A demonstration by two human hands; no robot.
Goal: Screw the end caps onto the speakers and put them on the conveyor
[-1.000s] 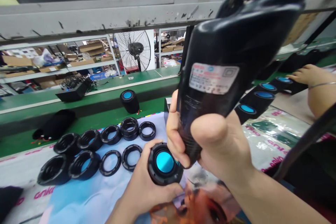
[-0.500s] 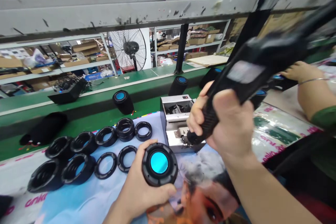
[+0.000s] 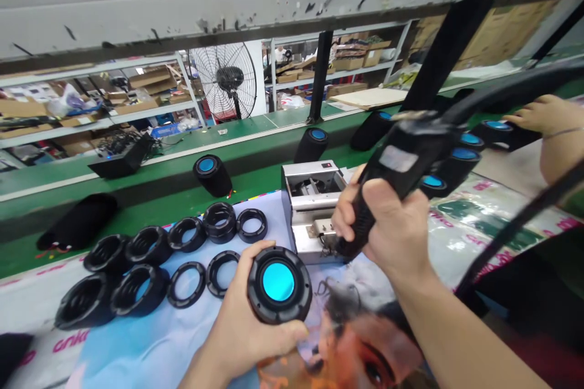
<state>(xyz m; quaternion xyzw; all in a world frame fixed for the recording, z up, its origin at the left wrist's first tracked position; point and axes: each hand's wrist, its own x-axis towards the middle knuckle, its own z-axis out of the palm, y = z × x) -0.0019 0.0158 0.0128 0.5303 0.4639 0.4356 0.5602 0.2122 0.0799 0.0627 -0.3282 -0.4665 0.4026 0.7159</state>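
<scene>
My left hand [image 3: 255, 316] is closed around a round black speaker [image 3: 279, 284] with a shiny blue centre, its face turned up towards me. In my right hand [image 3: 395, 219] is a black corded electric screwdriver [image 3: 387, 176], tilted so its lower end comes down at the metal screw feeder [image 3: 312, 206]. That end's tip is hard to make out. Left of the speaker, several black rings [image 3: 186, 284] lie in two rows, some of them stacked. They rest on a printed sheet [image 3: 150, 355] with a face pictured on it.
Black cylindrical speakers [image 3: 212, 176] stand along the green bench [image 3: 255, 173]. A black cloth-covered piece [image 3: 77, 222] lies at left. Another person's hand [image 3: 542, 117] is at the right, near more speakers. The screwdriver's cable [image 3: 515, 219] crosses the right side. A grey beam [image 3: 255, 3] spans overhead.
The electric screwdriver has swung in my right hand to a steeper tilt, its lower end staying by the screw feeder. The speaker stays in my left hand. The view has shifted slightly.
</scene>
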